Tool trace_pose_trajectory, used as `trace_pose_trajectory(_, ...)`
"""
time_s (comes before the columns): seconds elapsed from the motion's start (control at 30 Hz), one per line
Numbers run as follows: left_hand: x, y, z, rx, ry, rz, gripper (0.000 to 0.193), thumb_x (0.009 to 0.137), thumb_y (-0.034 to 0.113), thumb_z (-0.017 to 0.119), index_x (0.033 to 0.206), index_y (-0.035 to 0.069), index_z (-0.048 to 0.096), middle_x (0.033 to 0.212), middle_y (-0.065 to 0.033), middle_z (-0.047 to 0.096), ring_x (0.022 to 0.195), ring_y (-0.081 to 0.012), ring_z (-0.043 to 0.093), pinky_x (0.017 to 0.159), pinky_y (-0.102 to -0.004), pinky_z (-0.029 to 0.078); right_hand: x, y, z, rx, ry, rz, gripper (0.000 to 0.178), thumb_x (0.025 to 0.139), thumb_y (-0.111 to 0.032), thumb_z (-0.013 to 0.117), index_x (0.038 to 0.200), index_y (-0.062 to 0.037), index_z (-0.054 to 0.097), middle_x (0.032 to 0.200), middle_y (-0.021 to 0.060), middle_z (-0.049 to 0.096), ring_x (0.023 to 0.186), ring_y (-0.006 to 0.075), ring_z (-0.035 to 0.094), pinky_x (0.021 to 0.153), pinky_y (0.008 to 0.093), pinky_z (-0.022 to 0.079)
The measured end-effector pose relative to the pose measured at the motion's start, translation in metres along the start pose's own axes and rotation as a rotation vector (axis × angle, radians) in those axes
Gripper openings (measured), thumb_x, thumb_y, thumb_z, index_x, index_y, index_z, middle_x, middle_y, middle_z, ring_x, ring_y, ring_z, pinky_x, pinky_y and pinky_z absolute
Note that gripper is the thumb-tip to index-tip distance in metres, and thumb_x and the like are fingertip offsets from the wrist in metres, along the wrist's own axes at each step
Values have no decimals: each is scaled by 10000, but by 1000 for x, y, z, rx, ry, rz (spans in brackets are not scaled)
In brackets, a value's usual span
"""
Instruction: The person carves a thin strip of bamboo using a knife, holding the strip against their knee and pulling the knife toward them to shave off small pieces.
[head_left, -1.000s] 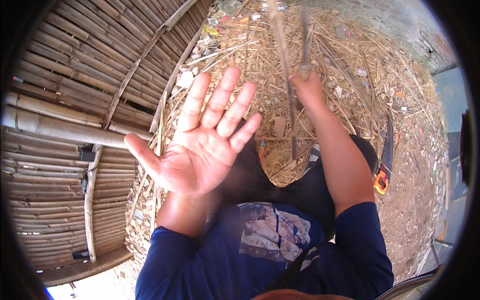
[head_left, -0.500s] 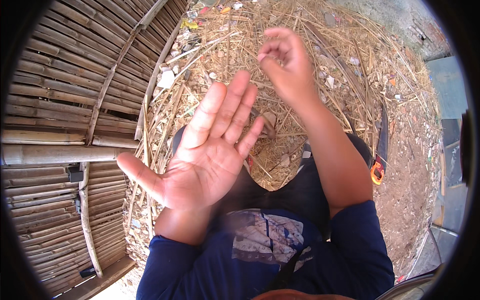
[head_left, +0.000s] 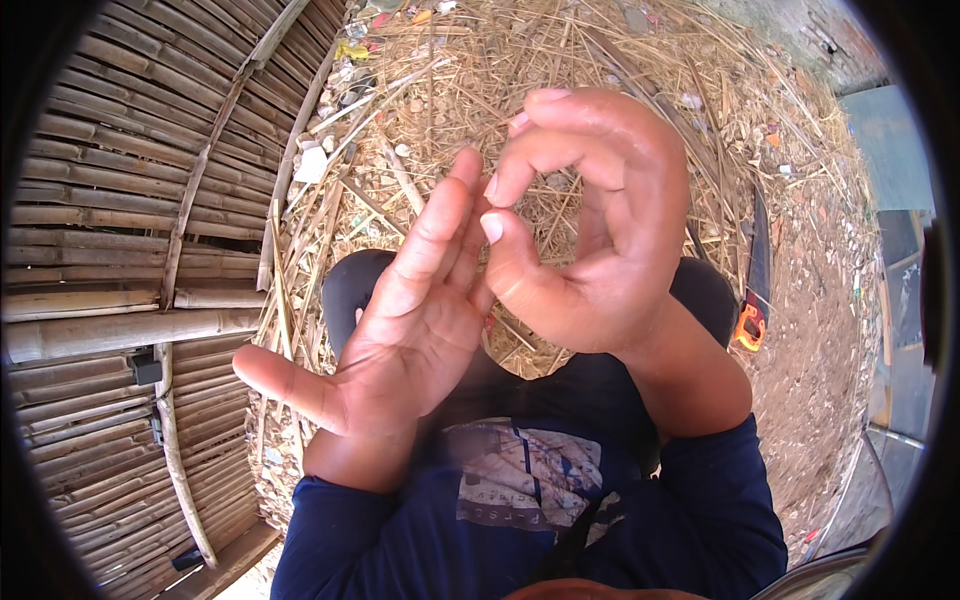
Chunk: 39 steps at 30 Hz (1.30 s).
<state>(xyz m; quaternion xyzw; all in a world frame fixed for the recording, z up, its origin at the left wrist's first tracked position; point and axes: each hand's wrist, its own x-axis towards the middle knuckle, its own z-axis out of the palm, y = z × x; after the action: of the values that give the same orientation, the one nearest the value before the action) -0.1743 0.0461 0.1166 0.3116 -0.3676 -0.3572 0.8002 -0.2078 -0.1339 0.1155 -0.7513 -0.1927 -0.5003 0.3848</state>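
Note:
My left hand [head_left: 405,320] is held palm up, its fingers stretched out and the thumb pointing away to the left. Nothing lies on the palm. Close by on the right, my right hand [head_left: 610,230] is curved into a C, with the thumb tip and a fingertip a small gap apart beside the left hand's outer fingers. Whether they touch those fingers I cannot tell. No object shows in the right hand. Both hands are raised over my lap, above dark trousers [head_left: 560,385].
Dry straw and broken bits [head_left: 450,90] cover the ground ahead. A saw with an orange handle [head_left: 750,327] lies at the right, over bare soil. A bamboo slat wall [head_left: 130,230] rises on the left. At the far right stand blue-grey panels [head_left: 880,150].
My right hand has come nearer, from the upper middle to beside the left fingers, curling into a C. My left hand has turned slightly and stays outstretched.

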Motion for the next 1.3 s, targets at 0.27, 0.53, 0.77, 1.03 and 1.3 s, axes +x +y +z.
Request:
trace_pose_trajectory(0.27, 2, -4, 7, 40, -50, -14, 1304, 731, 1000, 72, 1610, 38, 98, 1674, -228, 21, 1545, -420, -40, 1224, -600, 39, 1, -6, -9, -62, 15, -39, 648, 708, 62, 693, 1306, 68, 443, 927, 84, 627, 949, 201, 602, 917, 365, 482)
trace_pose_trajectory(0.53, 3, -6, 8, 96, -108, -19, 1305, 717, 1003, 34, 1614, 59, 113, 1675, -222, 27, 1544, -424, -29, 1223, -607, 47, -1, -8, -13, -45, -5, -43, 688, 710, 59, 698, 1333, 70, 407, 940, 88, 624, 937, 190, 609, 913, 354, 485)
trace_pose_trajectory(0.77, 2, -9, 12, 94, -70, -29, 1320, 697, 1012, 17, 1616, 70, 114, 1681, -203, 27, 1543, -425, -30, 1221, -613, 38, -2, -11, -15, -112, -3, -48, 690, 715, 58, 695, 1338, 70, 399, 959, 95, 628, 929, 170, 621, 902, 346, 496)
trace_pose_trajectory(1.03, -2, -12, 8, 106, -106, -39, 1335, 672, 1021, -6, 1616, 88, 136, 1685, -186, 20, 1543, -429, -13, 1224, -606, 37, -5, -12, -19, -128, -57, -16, 643, 781, -8, 719, 1337, 67, 406, 976, 91, 643, 899, 144, 629, 841, 333, 513)
trace_pose_trajectory(1.3, -6, -15, 4, 100, -161, -27, 1342, 665, 1016, -37, 1614, 84, 142, 1679, -196, 55, 1546, -410, 40, 1241, -566, 54, -4, -16, -16, -132, -12, -9, 512, 809, -72, 737, 1254, 62, 521, 871, 58, 644, 879, 167, 599, 841, 348, 485)
